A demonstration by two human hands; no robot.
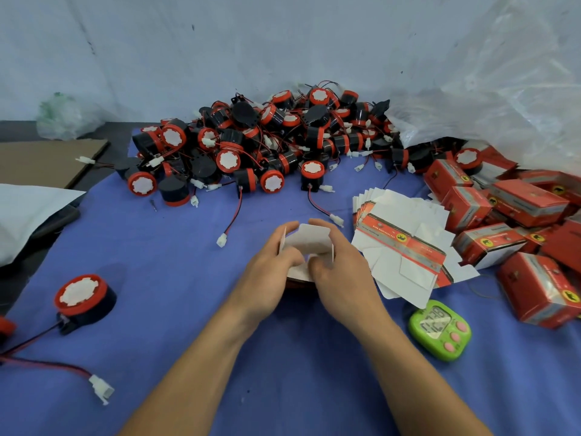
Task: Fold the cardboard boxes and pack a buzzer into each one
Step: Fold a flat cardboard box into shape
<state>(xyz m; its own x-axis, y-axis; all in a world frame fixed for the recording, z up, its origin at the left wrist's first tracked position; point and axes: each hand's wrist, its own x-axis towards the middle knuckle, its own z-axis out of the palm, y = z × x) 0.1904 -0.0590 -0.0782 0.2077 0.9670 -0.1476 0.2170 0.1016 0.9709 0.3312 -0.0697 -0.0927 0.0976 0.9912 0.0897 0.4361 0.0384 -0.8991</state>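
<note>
Both hands hold one small cardboard box [309, 239] over the middle of the blue cloth, its white inner flaps turned up toward me. My left hand [270, 275] grips its left side with curled fingers. My right hand [341, 272] grips the right side, thumb on a flap. A big pile of black-and-red buzzers [251, 143] with red-black wires lies behind. One single buzzer [82, 298] sits at the near left. Flat unfolded boxes [405, 243] lie fanned to the right of my hands.
Folded red boxes [518, 215] are heaped at the right, under a clear plastic bag [503, 89]. A green digital timer [440, 328] lies near my right forearm. A loose white connector [102, 388] on its wire lies near left. Brown cardboard [47, 158] and a white bag [28, 212] lie at left.
</note>
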